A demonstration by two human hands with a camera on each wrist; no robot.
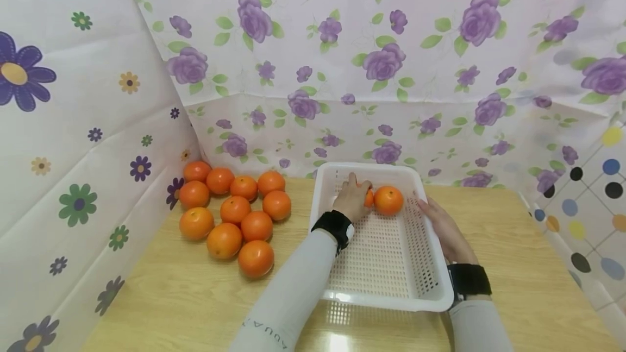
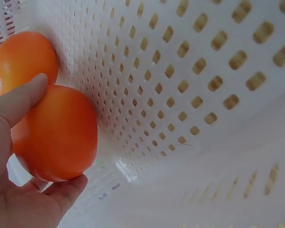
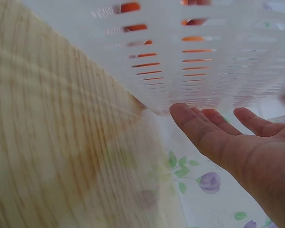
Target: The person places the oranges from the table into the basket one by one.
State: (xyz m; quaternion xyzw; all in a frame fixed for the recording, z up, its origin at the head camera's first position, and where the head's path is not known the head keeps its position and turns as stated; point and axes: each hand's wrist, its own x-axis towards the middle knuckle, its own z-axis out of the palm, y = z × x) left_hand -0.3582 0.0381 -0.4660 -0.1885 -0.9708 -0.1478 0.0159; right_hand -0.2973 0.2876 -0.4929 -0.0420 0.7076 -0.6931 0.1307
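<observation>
In the head view a white perforated plastic basket [image 1: 376, 304] stands on the wooden table. My left hand [image 1: 351, 200] reaches inside it at the far end. There it grips an orange [image 2: 61, 135], thumb on one side and fingers around the other, as the left wrist view shows. Right beside that fruit lies a second orange [image 1: 388, 200] in the basket. My right hand [image 1: 447, 230] is at the outside of the basket's right wall, its fingers extended along it. Seen from the right wrist, the fingertips [image 3: 180, 111] are right at the perforated side.
Several loose oranges [image 1: 236, 209] sit in a group on the table [image 1: 161, 292], left of the basket. Behind the table hangs a sheet with purple flowers [image 1: 303, 105]. Patterned sheets also close off the left and right sides.
</observation>
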